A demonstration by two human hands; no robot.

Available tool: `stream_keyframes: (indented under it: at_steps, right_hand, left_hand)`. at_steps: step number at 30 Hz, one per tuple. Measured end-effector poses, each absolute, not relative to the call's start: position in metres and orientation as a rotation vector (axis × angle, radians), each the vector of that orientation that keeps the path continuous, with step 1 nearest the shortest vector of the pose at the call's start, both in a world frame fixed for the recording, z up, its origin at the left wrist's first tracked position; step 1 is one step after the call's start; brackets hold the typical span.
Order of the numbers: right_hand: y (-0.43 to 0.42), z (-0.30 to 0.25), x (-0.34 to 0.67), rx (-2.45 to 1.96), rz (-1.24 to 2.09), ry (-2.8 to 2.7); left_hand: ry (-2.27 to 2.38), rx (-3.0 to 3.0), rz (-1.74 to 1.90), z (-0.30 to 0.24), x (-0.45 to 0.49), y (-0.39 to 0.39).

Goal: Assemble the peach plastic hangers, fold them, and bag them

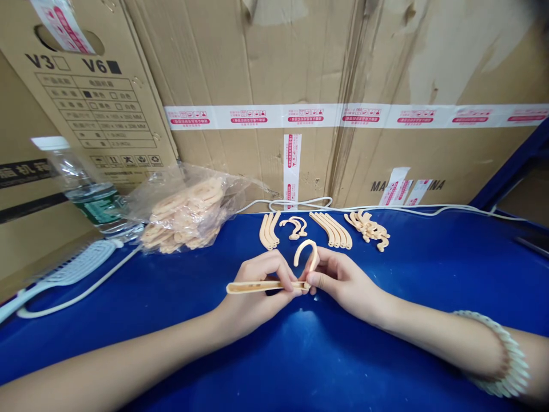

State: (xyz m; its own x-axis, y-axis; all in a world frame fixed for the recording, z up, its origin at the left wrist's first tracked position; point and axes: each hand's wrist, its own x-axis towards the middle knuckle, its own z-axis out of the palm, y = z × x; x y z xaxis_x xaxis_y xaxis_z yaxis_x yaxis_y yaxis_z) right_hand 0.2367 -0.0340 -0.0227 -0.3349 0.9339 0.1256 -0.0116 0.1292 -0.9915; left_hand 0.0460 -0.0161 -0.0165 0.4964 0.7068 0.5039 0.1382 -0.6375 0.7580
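Observation:
My left hand (261,286) pinches a long, straight beige plastic strip (251,286) that lies level above the blue table (300,355). My right hand (338,280) pinches a curved beige hook piece (305,250) whose arc rises above my fingers. The two pieces meet between my fingertips. Just beyond my hands lie sorted groups of the same beige parts: curved strips (269,230), small hooks (294,226), a fan of longer strips (331,230) and a loose heap (369,228).
A clear plastic bag of beige parts (186,214) lies at the back left beside a water bottle (88,194). A white comb-like object (68,272) and white cable (300,203) lie along the table. Taped cardboard boxes (343,86) wall the back.

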Motion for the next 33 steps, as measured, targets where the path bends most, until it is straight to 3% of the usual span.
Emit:
stream_keyframes:
  at_steps: [9, 18, 27, 29, 33]
  right_hand:
    - [-0.039, -0.024, 0.232, -1.002, 1.222, -1.539]
    - [-0.042, -0.021, 0.229, -0.957, 1.149, -1.526]
    - [-0.04, -0.019, 0.239, -0.949, 1.182, -1.61]
    - [-0.037, -0.013, 0.251, -0.983, 0.94, -1.765]
    - [-0.02, -0.003, 0.28, -1.018, 0.02, -2.191]
  left_hand:
    - [0.773, 2.109, 1.089, -0.012, 0.048, -0.022]
    - [0.792, 1.578, 0.919, -0.02, 0.049, -0.006]
    - [0.795, 1.571, 0.799, -0.017, 0.049, -0.006]
    - [0.825, 1.565, 0.845, -0.015, 0.048, -0.006]
    - [0.865, 1.514, 0.919, -0.012, 0.047, -0.006]
